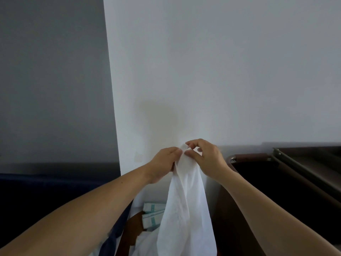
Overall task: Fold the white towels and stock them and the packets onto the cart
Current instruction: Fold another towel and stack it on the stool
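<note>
White towel (pixel 186 209) pinched at top edge by left hand (pixel 162 163) and right hand (pixel 210 157), side by side; hangs straight below both grips, long axis vertical.

White wall (pixel 221 61) ahead; grey wall (pixel 51 80) left; dark blue surface (pixel 46 191) beneath it.

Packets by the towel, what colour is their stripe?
Teal, on the flat white packets beside the hanging white towel; the head view shows it best.
</note>
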